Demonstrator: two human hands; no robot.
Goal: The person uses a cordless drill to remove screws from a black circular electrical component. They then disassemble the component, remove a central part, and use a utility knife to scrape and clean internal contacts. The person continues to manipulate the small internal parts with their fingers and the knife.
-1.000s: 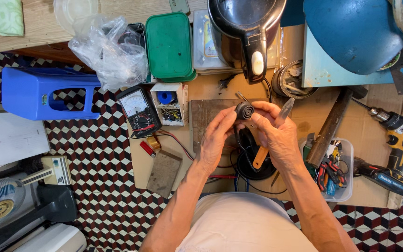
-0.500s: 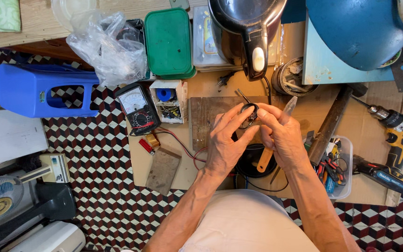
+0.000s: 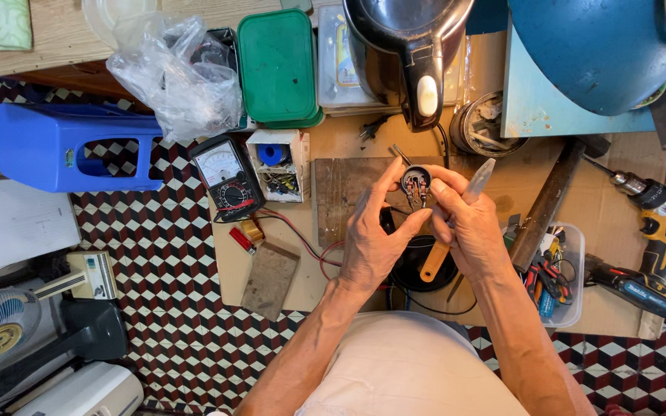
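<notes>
Head view: both hands pinch a small round black part over the wooden board (image 3: 348, 192).
L hand (image 3: 371, 239) and R hand (image 3: 468, 227) meet fingertip to fingertip; round part (image 3: 415, 183) sits between them, pins facing up, a touch nearer L thumb. R also grips a screwdriver (image 3: 456, 223), long axis slanting up-right. Clear tub (image 3: 572, 308) at right holds pliers; white box (image 3: 277, 166) holds a blue spool.

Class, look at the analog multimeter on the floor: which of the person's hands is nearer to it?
Left. The left hand is just right of the multimeter, holding a small round part; the right hand lies farther right, beyond it.
</notes>
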